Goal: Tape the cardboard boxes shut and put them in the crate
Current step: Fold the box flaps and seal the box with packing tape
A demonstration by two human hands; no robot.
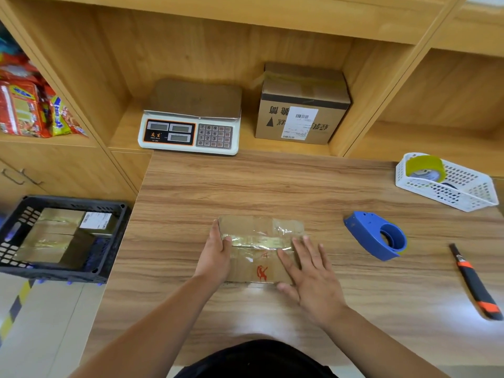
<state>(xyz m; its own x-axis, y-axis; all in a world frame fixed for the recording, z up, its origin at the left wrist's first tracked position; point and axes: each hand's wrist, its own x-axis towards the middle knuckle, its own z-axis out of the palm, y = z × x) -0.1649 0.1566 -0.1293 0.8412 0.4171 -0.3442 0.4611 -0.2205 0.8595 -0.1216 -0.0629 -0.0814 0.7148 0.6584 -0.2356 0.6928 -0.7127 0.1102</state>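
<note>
Centrally, left hand [215,255] grips box [241,224] (right hand [311,276] presses)

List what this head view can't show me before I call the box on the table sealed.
- Cardboard box: the tape's left end is under the left hand, its right part is under the flat right hand, and the underside faces the table.
- Black crate: the left corner is cut off by the frame edge, and its top boxes hide anything beneath.
- Shelf box label: print too small.
- Tape roll: lower part is behind the white basket wall.
</note>
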